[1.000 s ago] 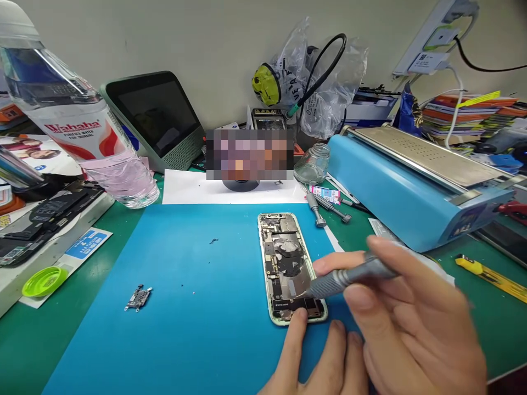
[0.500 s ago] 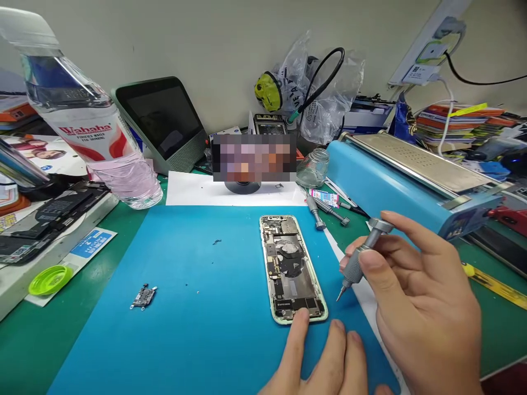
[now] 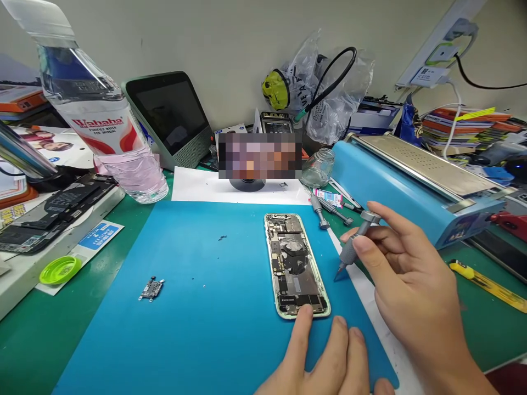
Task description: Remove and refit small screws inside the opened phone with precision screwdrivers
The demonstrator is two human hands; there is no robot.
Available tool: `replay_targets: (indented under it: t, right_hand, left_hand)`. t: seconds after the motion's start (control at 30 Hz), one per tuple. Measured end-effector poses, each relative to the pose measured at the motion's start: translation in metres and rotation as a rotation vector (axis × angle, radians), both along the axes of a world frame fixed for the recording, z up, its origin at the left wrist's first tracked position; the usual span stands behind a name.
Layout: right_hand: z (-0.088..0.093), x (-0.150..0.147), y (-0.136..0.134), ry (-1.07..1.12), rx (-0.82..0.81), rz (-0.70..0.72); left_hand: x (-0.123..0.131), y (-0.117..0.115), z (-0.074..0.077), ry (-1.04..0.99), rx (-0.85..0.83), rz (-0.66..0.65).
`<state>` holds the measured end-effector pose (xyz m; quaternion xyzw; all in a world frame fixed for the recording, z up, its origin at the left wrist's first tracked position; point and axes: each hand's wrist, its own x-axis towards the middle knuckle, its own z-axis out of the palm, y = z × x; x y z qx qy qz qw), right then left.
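An opened phone (image 3: 296,269) lies on the blue mat, its inner boards and connectors bare. My left hand (image 3: 321,362) rests palm down at the phone's bottom end, fingers apart, the index fingertip touching the lower edge. Between the thumb and fingers of my right hand (image 3: 403,274) is a grey precision screwdriver (image 3: 349,251), the index fingertip on its cap. The driver's tip points down at the mat, just right of the phone and apart from it. Far to the left on the mat sits a small metal camera module or bracket-like part (image 3: 151,288).
Tiny dark bits (image 3: 222,237) lie on the blue mat (image 3: 173,340). Behind it are more screwdrivers (image 3: 319,211), a glass jar (image 3: 319,167) and a blue machine (image 3: 382,186). A tall water bottle (image 3: 107,120) leans at left; a yellow knife (image 3: 489,285) lies at right.
My right hand and the screwdriver have moved slightly up and left relative to the phone. The left index finger stays on the phone's lower edge. The whole view has shifted a little.
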<state>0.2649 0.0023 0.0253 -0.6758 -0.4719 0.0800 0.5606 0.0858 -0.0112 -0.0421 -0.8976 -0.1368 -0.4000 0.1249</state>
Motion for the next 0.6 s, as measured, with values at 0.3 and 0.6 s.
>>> replay_targets:
  t: [0.3,0.6]
  right_hand:
    - [-0.005,-0.006,-0.007,-0.04,0.101,0.033]
    - [-0.002,-0.025,-0.019,-0.175,0.332,0.163]
  left_hand:
    - [-0.004,0.004,0.008,0.016,-0.031,-0.032]
    - [-0.011,0.005,0.008,0.115,0.067,-0.045]
